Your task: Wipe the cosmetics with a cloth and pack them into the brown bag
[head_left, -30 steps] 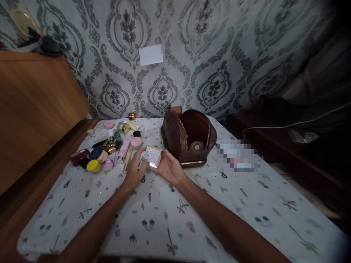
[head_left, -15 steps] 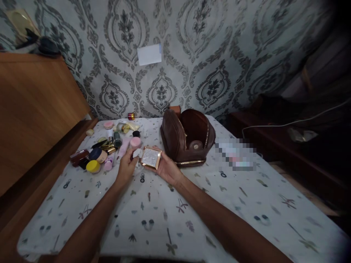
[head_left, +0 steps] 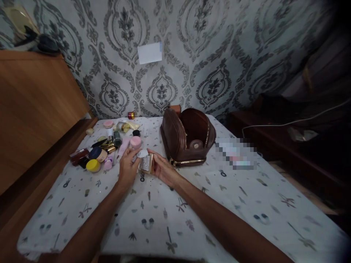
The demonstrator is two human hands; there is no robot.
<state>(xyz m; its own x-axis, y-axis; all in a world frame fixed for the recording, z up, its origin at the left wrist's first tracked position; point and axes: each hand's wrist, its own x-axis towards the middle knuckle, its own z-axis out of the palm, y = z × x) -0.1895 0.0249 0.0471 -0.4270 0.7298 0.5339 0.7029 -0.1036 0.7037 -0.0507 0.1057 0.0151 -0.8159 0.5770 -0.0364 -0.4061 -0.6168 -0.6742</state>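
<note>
In my right hand (head_left: 163, 169) is a square compact (head_left: 145, 163) with a glittery silver face and gold edges, tilted on its side. My left hand (head_left: 128, 166) closes on a white wipe (head_left: 142, 153) held against the compact's upper left edge. Just behind the hands lies a pink round jar (head_left: 135, 142), with a lilac tube (head_left: 124, 145) beside it. To the right of my right hand stands a brown leather bag (head_left: 175, 140), its zipped top gaping. The inside of the bag is dark.
Several cosmetics lie at the left, among them a yellow-lidded jar (head_left: 93, 166) and a navy-lidded jar (head_left: 98, 154). A red-and-gold jar (head_left: 131, 115) stands near the wall. A blurred-out item (head_left: 236, 153) lies right of the bag. A wooden cabinet (head_left: 35, 113) borders the left.
The compact has turned from facing up to a steeper tilt and moved slightly down and left. My left hand has shifted the wipe onto its top edge.
</note>
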